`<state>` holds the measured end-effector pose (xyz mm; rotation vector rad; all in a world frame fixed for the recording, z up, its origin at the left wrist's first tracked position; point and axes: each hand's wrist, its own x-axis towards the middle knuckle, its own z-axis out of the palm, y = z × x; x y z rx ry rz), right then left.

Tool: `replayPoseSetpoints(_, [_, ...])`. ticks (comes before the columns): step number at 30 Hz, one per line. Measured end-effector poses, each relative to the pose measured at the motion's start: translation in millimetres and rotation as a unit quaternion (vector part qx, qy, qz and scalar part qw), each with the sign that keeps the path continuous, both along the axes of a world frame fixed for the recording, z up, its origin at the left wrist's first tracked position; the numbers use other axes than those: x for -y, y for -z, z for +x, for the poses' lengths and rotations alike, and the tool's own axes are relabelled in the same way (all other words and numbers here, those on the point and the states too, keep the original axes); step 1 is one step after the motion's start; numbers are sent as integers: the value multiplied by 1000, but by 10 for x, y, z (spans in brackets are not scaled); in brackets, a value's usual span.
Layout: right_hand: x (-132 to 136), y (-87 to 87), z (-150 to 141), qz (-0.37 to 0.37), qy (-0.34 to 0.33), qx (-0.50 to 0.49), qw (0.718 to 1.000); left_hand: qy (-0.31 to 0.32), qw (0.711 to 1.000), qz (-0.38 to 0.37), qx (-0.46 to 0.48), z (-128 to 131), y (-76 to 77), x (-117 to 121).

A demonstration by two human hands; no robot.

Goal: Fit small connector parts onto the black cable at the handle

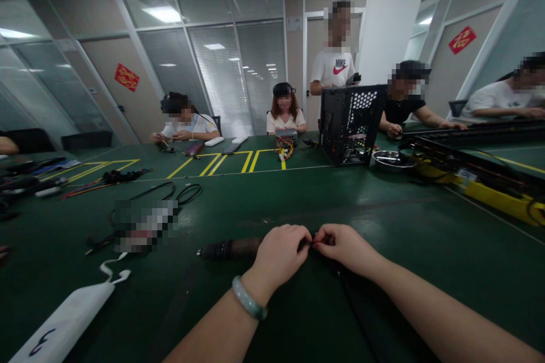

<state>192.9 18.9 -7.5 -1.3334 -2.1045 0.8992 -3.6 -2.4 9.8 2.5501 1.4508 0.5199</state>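
On the green table, a long cylindrical tool (240, 248), like an electric screwdriver, lies sideways with its black nose and small metal tip pointing left. My left hand (281, 252), with a pale green bangle on the wrist, is closed over its right end, the fingertips curled inward. My right hand (343, 245) is closed in a pinch right beside those fingertips. Between the two hands shows a small dark piece with a hint of red; most of it is hidden. A dark cord (355, 309) runs from under my right hand towards the table's near edge.
To the left lie a blurred-out device (149, 227) with black cables and a white power strip (63, 323). A black computer case (351, 125), a metal bowl (394, 161) and a yellow-black frame (481, 181) stand at right. Several people are around the table.
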Motion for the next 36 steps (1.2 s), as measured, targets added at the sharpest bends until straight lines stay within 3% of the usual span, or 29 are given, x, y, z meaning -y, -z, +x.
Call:
replayPoseSetpoints(16, [-4, 4, -10, 6, -5, -3, 1000, 23, 1000, 9, 12, -28, 21, -16])
replayPoseSetpoints(36, [-1, 12, -17, 16, -10, 25, 1000, 8, 1000, 17, 12, -5, 6, -1])
